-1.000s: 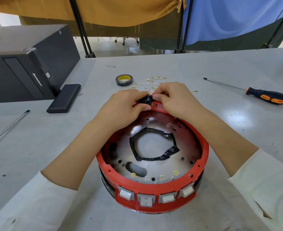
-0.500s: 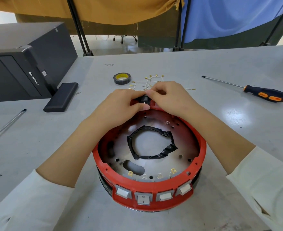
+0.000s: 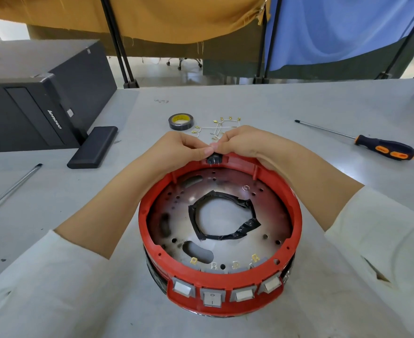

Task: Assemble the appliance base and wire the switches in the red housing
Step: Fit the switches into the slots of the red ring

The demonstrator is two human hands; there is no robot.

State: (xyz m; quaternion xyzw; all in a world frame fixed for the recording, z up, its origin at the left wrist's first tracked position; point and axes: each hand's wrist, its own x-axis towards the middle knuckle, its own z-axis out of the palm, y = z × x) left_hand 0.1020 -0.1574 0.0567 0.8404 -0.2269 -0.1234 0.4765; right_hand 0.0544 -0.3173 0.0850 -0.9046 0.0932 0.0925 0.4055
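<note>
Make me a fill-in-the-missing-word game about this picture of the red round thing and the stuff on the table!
1. The red housing has ____ white switches along its near side.
2. The screwdriver handle is black and ____.
3. Both hands, left hand and right hand, meet at the housing's ____ rim.
4. The roll of tape lies beside the loose ____ with gold ends.

Missing words: four; orange; far; wires
</note>
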